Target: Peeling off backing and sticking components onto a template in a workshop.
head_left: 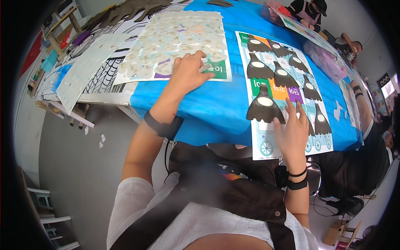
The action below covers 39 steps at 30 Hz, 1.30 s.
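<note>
My left hand point(188, 74) is over the near edge of a sheet covered with rows of small pale round-edged pieces point(166, 50). Its fingers curve and the thumb stands apart; nothing shows in its grasp. To the right lies a colourful printed sheet point(266, 139) with wheel drawings along its near end. Several dark, skirt-shaped pieces with scalloped hems and a white oval point(265, 104) are laid on it. My right hand point(293, 131) rests at that sheet's near part, fingers spread, partly hiding dark pieces beneath and beside it.
A blue cloth point(196, 106) covers the table. Another pale sheet point(85, 68) hangs over its left edge. Dark pieces point(137, 10) are heaped at the far left. Pink plastic bags point(325, 62) stand at the right. Other people point(310, 12) sit along the far right side.
</note>
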Tool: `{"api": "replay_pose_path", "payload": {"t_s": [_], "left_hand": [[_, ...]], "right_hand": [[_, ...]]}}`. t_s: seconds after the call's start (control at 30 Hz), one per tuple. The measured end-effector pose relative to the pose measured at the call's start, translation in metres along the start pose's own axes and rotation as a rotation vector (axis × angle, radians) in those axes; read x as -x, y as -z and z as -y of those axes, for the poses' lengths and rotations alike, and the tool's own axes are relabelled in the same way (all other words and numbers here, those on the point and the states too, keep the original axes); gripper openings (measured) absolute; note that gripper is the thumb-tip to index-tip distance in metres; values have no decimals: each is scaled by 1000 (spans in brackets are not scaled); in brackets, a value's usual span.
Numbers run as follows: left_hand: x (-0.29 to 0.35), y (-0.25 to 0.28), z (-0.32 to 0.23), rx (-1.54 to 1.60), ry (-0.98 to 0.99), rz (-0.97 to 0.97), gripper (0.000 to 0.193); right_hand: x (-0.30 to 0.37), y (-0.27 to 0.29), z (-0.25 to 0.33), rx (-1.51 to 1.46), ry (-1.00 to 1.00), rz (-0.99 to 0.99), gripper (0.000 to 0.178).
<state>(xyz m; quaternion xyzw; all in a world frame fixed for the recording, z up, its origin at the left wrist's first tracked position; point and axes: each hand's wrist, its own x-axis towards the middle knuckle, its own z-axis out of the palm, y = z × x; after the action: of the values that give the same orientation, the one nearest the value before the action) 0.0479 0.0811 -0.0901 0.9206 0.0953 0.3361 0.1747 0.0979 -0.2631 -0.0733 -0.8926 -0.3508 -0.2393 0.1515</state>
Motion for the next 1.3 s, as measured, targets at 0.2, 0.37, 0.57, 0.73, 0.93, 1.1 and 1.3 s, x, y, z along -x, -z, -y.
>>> {"api": "replay_pose_path", "payload": {"t_s": [0.2,0.37,0.57,0.73,0.93,1.1,1.3], "left_hand": [[-3,-6,14,84,17,-55,22],[-4,2,9,62,117,-134,12],[-7,10,7,210,142,-301,11],[-9,16,3,593,201,-469,11],[-2,18,-2,1022,139,-373,16],[29,21,-45,1234,283,-158,18],[47,27,-96,1108,167,110,14]], "right_hand": [[6,-7,7,-152,-4,81,54],[8,-15,8,-245,-11,37,48],[2,-16,5,-282,34,28,44],[-1,-19,7,-310,62,26,46],[5,-12,10,-366,43,73,45],[14,-1,18,-265,48,114,35],[-5,21,35,-350,78,43,22]]}}
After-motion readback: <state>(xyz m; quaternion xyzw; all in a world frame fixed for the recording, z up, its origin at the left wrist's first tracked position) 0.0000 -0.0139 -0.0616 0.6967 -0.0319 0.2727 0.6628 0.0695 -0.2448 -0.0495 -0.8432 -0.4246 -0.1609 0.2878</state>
